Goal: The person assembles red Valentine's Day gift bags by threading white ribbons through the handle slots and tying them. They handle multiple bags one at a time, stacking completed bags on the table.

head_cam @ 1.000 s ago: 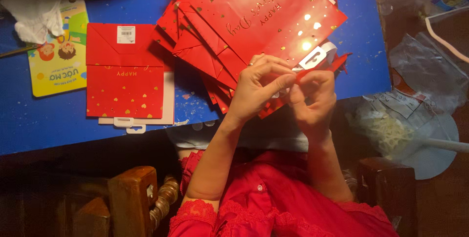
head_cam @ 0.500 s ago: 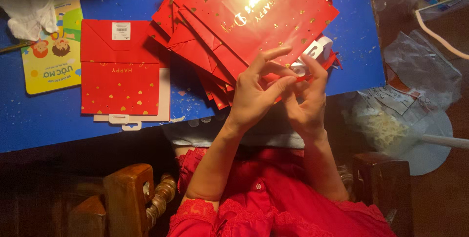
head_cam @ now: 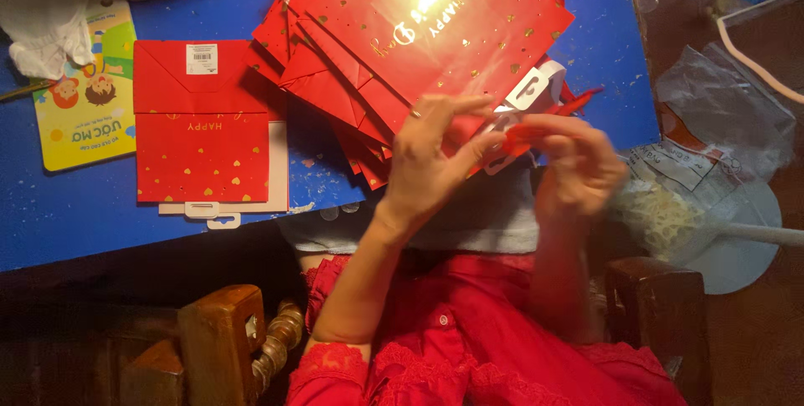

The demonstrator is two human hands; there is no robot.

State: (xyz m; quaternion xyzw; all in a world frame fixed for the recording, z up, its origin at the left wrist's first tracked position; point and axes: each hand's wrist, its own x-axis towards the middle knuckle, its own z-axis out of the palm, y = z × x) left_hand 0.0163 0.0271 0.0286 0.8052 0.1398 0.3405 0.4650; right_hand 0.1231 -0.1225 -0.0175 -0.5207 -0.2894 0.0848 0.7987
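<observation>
Left hand: the left hand (head_cam: 431, 159) sits mid-frame, fingers spread loosely, thumb and forefinger pinching toward the red strip (head_cam: 536, 130); a ring shows on one finger.
Right hand: the right hand (head_cam: 578, 167) is blurred, just right of the left; its fingers curl around the other end of the strip, though how firmly I cannot tell.
Strip: a thin red handle or ribbon, held between both hands at the lower right edge of the bag pile (head_cam: 419, 46), touching the white tab (head_cam: 532, 88) of the top bag.
Bag pile: flat red paper bags with gold hearts, fanned across the upper middle of the frame, the top one glaring under the light.
Single bag: one more red bag (head_cam: 201, 125) lies flat on its own at left, well apart from the hands, its white hanger tab over the table edge.
Doing it well: I'd say keep the strip taut and pinched close to the tab, work slowly so the paper doesn't tear, and steady the top bag so the pile doesn't slide.
Surface: a blue table (head_cam: 67, 213), scuffed and flecked with paint; a yellow booklet (head_cam: 79, 113) and white cloth (head_cam: 46, 29) at upper left.
Room: dim; dark wooden chair parts below, clear plastic bags (head_cam: 720, 113) on the floor at right.
</observation>
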